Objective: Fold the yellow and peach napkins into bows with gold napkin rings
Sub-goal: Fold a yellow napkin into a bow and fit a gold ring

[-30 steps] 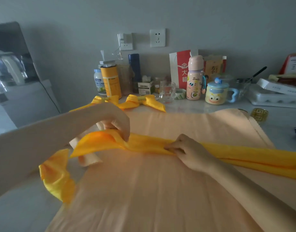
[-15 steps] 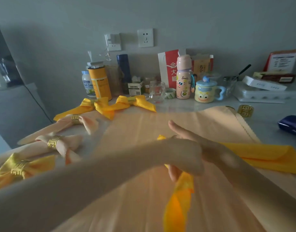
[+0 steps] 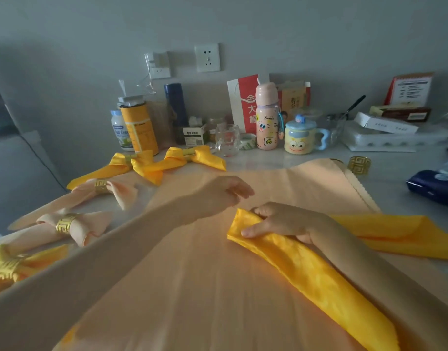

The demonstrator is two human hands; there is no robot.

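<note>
head view: the yellow napkin (image 3: 316,277), folded to a band and doubled back in a v, lies on the spread peach napkin (image 3: 192,287) on the surface (image 3: 385,188); the step appears to be forming a bow loop, best done by keeping the bend pinned flat, matching both tails and fetching the loose gold ring (image 3: 359,165) at the far right. the right hand (image 3: 286,221) pinches the bend in its grip, thumb on top, while the left hand (image 3: 218,196) hovers just beside it, grip released, fingers relaxed, holding nothing.
</note>
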